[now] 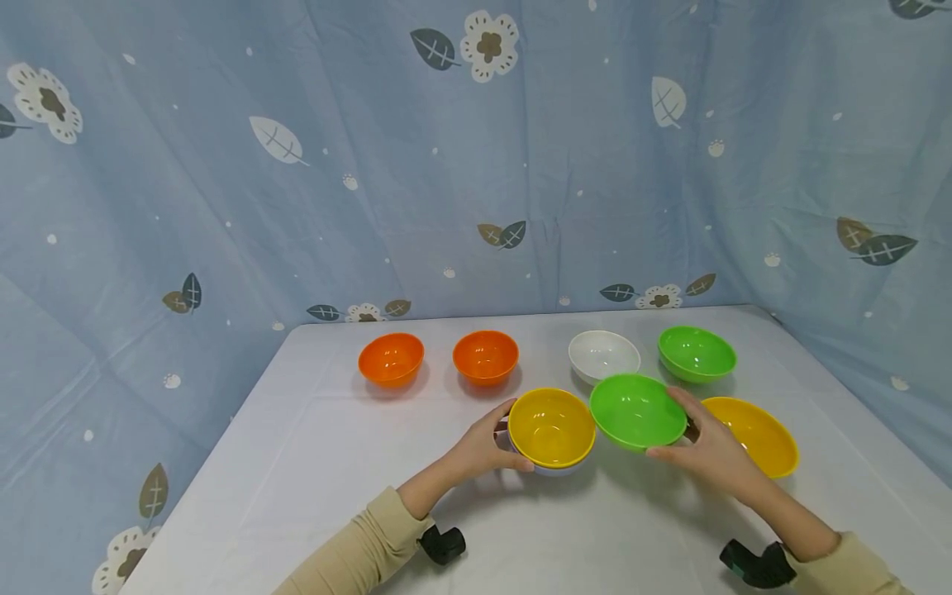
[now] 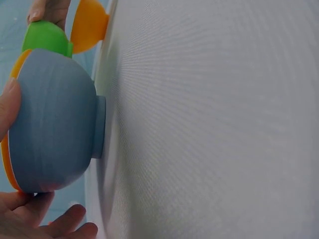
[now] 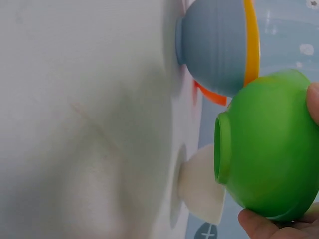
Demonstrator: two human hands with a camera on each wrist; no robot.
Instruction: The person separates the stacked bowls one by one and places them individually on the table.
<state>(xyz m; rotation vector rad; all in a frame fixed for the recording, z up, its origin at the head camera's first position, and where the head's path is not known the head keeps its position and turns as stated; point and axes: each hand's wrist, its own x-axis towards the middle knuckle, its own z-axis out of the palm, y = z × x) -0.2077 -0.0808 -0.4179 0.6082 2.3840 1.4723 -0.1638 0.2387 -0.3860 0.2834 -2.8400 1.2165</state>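
Observation:
My left hand (image 1: 478, 445) holds a yellow bowl (image 1: 552, 430) nested inside a pale bluish bowl (image 2: 55, 119), thumb and fingers spread across the rims. In the left wrist view the stack's foot is close to the table; whether it touches is hard to tell. My right hand (image 1: 710, 450) grips a green bowl (image 1: 638, 411) by its right side, thumb near and fingers at the far rim. This bowl is raised off the table and tilted, its left edge right beside the yellow bowl. Only the yellow bowl's rim shows in the wrist views.
Behind stand two orange bowls (image 1: 391, 360) (image 1: 486, 358), a white bowl (image 1: 604, 357) and another green bowl (image 1: 697, 354). A second yellow bowl (image 1: 759, 438) is at the right, partly behind my right hand. A white cloth covers the table (image 1: 312, 471); a blue patterned curtain (image 1: 416, 182) hangs behind.

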